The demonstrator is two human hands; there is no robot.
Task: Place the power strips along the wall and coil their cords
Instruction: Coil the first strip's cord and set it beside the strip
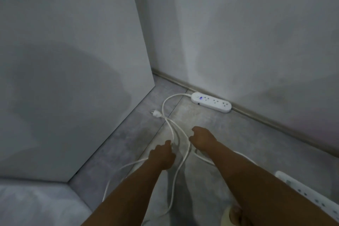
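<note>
White cord to be coiled in even loops

Left hand pinches the strands. Right hand is curled just beside them, and I cannot tell if it grips. Each loop should probably match the last, drawing slack from the plug without tugging the power strip off the wall's foot. A second strip lies by the right forearm.

The power strip at centre right is white, with a small blue-violet light near its left end. Its cord and plug are white too. A second power strip at lower right is white. The floor is mottled grey, the skirting board beige, the wall pale grey-white.
</note>
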